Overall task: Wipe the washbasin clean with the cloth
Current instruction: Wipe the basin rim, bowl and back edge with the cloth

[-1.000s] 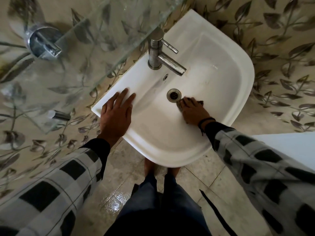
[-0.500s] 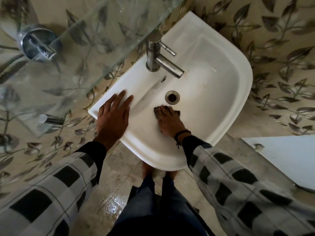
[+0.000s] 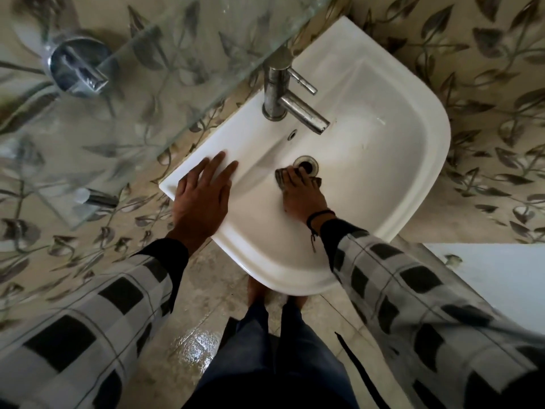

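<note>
**Cloth pressed beside the drain, other hand flat on the rim**

Nearest the camera, two legs in dark trousers (image 3: 265, 349) end in bare feet (image 3: 256, 290) on a wet, shiny tiled floor (image 3: 191, 340), just under the front edge of the white washbasin (image 3: 427, 160). Checked sleeves (image 3: 88, 320) reach up from both sides.

The left hand (image 3: 203, 199) rests palm down on the basin's left rim, its fingers (image 3: 216, 165) released and spread straight, holding nothing. The right hand (image 3: 305, 197), with a dark band (image 3: 320, 216) at the wrist, is down in the bowl. Its fingers (image 3: 295, 176) lie stretched over the dark cloth (image 3: 280, 176) and press it against the bottom. The cloth shows at either side of them and touches the near edge of the metal drain (image 3: 309, 162).

Beyond stands a steel tap (image 3: 290, 104), its spout pointing over the bowl. A glass shelf (image 3: 165, 69) juts out above the basin's left side, in front of a leaf-patterned wall (image 3: 486, 84).
</note>
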A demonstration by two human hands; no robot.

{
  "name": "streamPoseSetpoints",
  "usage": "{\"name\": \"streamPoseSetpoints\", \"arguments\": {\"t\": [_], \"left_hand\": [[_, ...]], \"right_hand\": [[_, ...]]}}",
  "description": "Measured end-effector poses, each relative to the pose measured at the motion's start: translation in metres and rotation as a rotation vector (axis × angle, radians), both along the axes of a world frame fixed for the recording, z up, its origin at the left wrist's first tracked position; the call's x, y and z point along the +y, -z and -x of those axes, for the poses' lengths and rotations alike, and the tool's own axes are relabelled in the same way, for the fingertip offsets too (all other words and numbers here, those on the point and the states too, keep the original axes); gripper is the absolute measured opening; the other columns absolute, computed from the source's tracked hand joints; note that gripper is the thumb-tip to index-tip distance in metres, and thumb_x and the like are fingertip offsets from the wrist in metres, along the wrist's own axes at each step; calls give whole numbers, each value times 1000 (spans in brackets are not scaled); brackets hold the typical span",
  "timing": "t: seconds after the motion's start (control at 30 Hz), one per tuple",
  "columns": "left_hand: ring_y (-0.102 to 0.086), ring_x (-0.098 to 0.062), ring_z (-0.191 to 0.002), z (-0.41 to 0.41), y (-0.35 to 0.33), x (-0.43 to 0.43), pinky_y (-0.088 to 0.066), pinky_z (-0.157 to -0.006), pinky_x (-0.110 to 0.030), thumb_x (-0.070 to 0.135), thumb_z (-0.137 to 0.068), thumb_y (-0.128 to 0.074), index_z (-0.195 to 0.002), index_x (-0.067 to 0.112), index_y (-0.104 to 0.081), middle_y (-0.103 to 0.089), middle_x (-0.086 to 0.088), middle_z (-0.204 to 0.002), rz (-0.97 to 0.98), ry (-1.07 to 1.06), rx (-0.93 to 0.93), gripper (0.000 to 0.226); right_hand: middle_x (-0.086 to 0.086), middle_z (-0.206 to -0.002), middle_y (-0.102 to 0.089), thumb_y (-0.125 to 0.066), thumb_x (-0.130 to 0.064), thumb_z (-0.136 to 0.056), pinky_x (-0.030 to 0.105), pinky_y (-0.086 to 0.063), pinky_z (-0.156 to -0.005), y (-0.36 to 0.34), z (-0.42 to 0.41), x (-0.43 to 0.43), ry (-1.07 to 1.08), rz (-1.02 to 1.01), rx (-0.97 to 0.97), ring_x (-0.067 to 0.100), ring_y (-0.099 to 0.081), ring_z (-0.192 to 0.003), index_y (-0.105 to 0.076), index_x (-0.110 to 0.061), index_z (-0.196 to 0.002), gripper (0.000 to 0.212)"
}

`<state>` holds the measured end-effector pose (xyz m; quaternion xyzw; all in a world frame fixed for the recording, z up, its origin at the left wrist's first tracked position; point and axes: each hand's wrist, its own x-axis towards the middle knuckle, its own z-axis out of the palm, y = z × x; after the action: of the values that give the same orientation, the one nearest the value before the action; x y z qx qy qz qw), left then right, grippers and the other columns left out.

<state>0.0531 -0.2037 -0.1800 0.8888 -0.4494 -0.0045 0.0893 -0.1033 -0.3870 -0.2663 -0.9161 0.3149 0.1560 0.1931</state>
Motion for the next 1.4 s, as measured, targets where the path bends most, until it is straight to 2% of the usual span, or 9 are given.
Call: {"name": "streamPoseSetpoints", "arguments": {"t": [0.27,0.43,0.57,0.67,0.8,0.97,1.13,1.33,1.4], "left_hand": [[-35,-21,-142,0,1,2,-31,-109,-38,38,-104,-38,-147,44,-36,-29,16,-158,-6,5,1,44],[-32,-21,-143,0,-2,0,-30,-110,-39,38,-104,-37,-148,45,-34,-27,17,-159,-32,8,20,44],[-31,-22,-144,2,-3,-2,-29,-110,-41,36,-103,-40,-148,45,-34,-26,16,-159,-41,-11,34,46],[-34,-22,-142,2,-2,-2,-31,-108,-41,34,-103,-41,-147,43,-36,-28,15,-159,-41,-3,1,46],[-38,-23,-140,2,-1,-1,-33,-106,-40,34,-103,-38,-147,40,-39,-32,13,-157,-22,15,-52,44],[-36,-22,-141,1,-1,-1,-32,-107,-40,34,-103,-42,-147,41,-38,-32,14,-157,-30,9,-20,45],[-33,-20,-142,1,-2,-2,-31,-109,-39,34,-103,-43,-147,43,-36,-29,16,-158,-40,-6,-4,46],[-35,-22,-141,-1,-2,-1,-32,-108,-40,37,-103,-37,-148,43,-36,-29,14,-158,-32,19,-10,45],[-35,-22,-141,0,-2,0,-32,-108,-40,38,-103,-35,-148,43,-36,-29,15,-158,-41,21,-10,45]], "right_hand": [[11,-163,-9,-55,-28,-94,57,-21,-116,1,-11,-58,168,70,126,37,-7,-149,-10,-10,-156,79],[19,-160,-19,-43,-19,-93,57,-24,-113,1,14,-34,361,140,144,40,-17,-146,-18,-2,-153,67],[19,-153,-36,-35,-19,-90,56,-32,-106,2,25,10,299,181,126,41,-29,-141,-36,-4,-148,60],[15,-158,-25,-39,-18,-93,57,-25,-109,0,8,24,187,45,82,39,-17,-146,-27,-7,-152,61],[8,-161,-22,-43,-20,-94,55,-31,-107,-2,-12,-15,84,45,-6,34,-18,-147,-27,-10,-152,61],[12,-162,-16,-53,-25,-92,54,-29,-111,0,-5,-62,197,97,55,37,-15,-147,-19,-12,-154,72],[18,-160,-22,-47,-21,-91,54,-24,-112,1,23,-25,413,154,101,39,-21,-146,-25,-5,-152,67],[22,-144,-48,-40,-22,-80,56,-44,-95,7,53,-41,95,165,85,44,-47,-130,-52,-1,-136,60],[22,-154,-34,-33,-20,-83,56,-32,-105,0,56,-80,144,199,128,43,-33,-140,-41,-2,-145,65]]}}
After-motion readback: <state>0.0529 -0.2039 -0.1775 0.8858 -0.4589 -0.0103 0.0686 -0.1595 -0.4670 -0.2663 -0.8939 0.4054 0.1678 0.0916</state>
